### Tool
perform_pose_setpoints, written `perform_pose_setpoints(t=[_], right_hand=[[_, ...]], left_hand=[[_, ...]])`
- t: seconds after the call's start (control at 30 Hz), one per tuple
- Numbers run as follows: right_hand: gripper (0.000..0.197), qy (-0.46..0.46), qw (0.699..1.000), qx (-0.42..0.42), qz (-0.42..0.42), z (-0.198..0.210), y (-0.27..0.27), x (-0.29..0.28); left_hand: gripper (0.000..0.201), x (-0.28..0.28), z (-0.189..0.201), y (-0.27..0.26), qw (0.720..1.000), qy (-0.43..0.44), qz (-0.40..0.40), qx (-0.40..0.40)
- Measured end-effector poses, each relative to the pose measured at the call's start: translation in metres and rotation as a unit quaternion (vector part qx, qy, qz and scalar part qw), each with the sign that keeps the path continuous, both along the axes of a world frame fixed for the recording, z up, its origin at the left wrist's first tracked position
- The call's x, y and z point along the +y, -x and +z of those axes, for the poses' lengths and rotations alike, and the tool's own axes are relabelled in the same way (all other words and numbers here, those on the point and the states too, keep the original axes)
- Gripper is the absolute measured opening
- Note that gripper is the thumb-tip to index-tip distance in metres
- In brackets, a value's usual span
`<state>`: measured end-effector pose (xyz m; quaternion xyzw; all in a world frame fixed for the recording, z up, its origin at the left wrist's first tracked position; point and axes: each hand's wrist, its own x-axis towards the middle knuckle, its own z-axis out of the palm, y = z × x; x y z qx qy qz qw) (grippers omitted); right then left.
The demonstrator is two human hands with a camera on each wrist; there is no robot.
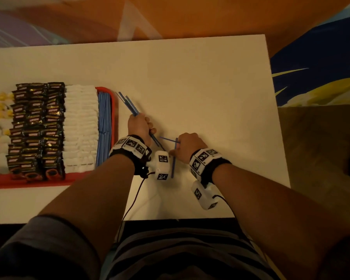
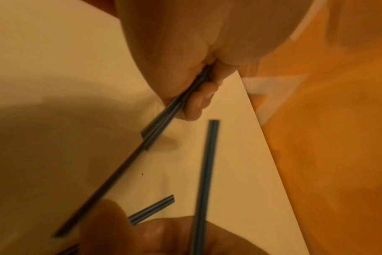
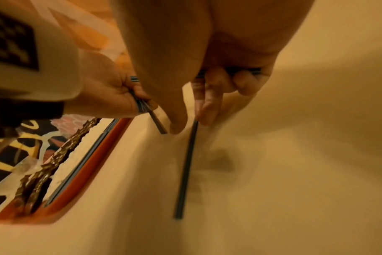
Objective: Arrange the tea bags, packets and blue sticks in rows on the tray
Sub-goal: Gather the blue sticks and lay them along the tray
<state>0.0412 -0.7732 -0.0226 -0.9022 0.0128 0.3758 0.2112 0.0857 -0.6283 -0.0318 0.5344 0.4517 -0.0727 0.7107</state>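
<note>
The left hand (image 1: 140, 126) is clamped on a bundle of blue sticks (image 1: 129, 105) beside the red tray (image 1: 114, 102). The right hand (image 1: 187, 145) pinches one stick (image 1: 173, 162) lying on the desk (image 1: 210, 98) and holds another. It is better to join all sticks first, align the ends, then lay them beside the blue row (image 1: 103, 128).

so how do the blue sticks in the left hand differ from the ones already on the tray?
The sticks in the left hand form a small bundle, gripped in the fist, angled diagonally above the table. The sticks on the tray are many more, lying flat in a tidy row along the tray's right rim, parallel to it and beside the white packets. Both sets look the same thin blue type.
</note>
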Motion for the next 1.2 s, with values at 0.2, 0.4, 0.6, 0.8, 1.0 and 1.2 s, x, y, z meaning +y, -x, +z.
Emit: perform_pose_setpoints(t=[0.2, 0.4, 0.6, 0.8, 1.0, 1.2], right_hand=[[0.036, 0.056, 0.998, 0.000, 0.015, 0.008, 0.004, 0.023], [0.029, 0.088, 0.991, -0.022, 0.100, 0.018, 0.009, 0.029], [0.030, 0.103, 0.989, -0.047, 0.100, 0.014, 0.010, 0.025], [0.025, 0.105, 0.989, -0.058, 0.089, 0.006, 0.011, 0.024], [0.028, 0.084, 0.991, -0.077, 0.066, 0.006, 0.013, 0.022], [0.022, 0.030, 0.998, -0.043, -0.047, 0.020, 0.002, 0.016]], left_hand=[[0.027, 0.031, 0.009, 0.015, 0.998, 0.051, 0.026, 0.004], [0.043, 0.037, 0.012, 0.022, 0.998, 0.052, 0.009, 0.031], [0.044, 0.039, 0.008, 0.031, 0.997, 0.059, -0.018, 0.041], [0.046, 0.038, 0.008, 0.041, 0.996, 0.061, -0.041, 0.043], [0.044, 0.038, 0.010, 0.051, 0.996, 0.043, -0.061, 0.055], [0.032, 0.027, 0.020, 0.058, 0.994, 0.032, -0.093, 0.047]])
